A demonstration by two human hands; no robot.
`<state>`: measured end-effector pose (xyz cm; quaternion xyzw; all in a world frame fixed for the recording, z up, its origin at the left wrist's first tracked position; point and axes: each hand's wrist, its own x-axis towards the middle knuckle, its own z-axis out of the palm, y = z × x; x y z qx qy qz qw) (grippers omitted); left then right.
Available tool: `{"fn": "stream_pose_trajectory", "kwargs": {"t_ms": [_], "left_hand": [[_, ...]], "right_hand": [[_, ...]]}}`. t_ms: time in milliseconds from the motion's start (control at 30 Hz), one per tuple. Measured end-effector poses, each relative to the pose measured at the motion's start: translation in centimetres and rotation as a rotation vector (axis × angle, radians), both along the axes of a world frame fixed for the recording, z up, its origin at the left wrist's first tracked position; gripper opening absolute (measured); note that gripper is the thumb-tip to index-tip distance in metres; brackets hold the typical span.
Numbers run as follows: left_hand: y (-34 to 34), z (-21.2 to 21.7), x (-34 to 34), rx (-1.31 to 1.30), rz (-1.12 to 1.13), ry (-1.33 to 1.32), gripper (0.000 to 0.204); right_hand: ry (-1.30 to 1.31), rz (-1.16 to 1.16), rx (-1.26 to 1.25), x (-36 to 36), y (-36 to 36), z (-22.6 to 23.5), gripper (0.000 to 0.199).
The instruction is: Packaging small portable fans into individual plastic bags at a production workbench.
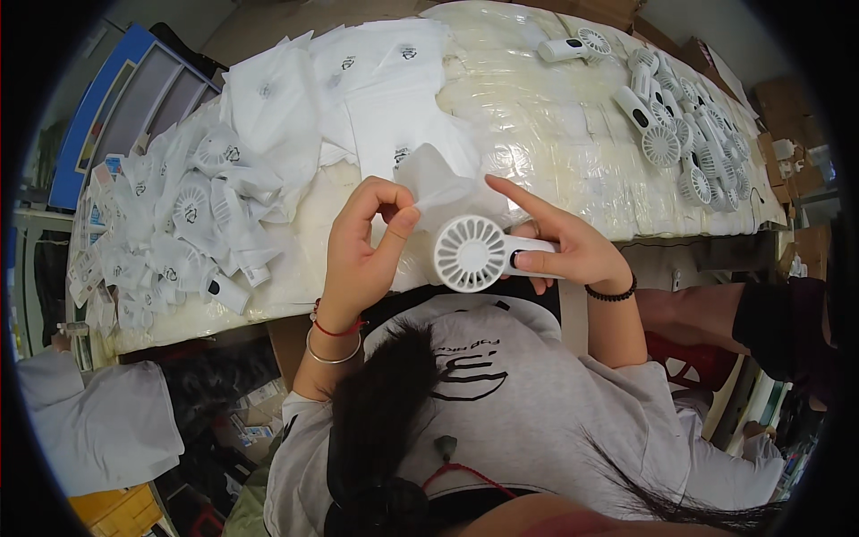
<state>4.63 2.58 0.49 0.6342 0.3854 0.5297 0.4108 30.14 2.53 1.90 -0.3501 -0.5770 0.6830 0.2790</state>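
Observation:
My right hand grips a white handheld fan by its handle, thumb near a small dark spot on it, index finger stretched out. The fan's round slotted head points left, in front of my chest. My left hand pinches the edge of a translucent white bag between thumb and fingers. This bag hangs just beyond the fan head, apart from my right fingertip. Behind it, flat white bags with small dark prints lie spread over the table.
A heap of bagged fans covers the table's left side. Unwrapped white fans are piled at the far right, with a lone fan near the back edge. The table has a shiny, wrinkled plastic cover. Another person's arm shows at right.

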Motion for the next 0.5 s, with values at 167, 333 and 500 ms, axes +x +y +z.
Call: {"fn": "stream_pose_trajectory", "kwargs": {"t_ms": [167,333,500], "left_hand": [[-0.3,0.2,-0.3,-0.033,-0.041,0.041,0.004],[0.2,0.1,0.0,-0.058,-0.041,0.048,0.004],[0.5,0.0,0.3,-0.039,-0.091,0.099,0.005]], "right_hand": [[0.000,0.080,0.028,-0.2,0.4,-0.1,0.076],[0.121,0.048,0.054,0.3,0.8,-0.8,0.077],[0.057,0.119,0.027,0.4,1.5,-0.5,0.080]]}}
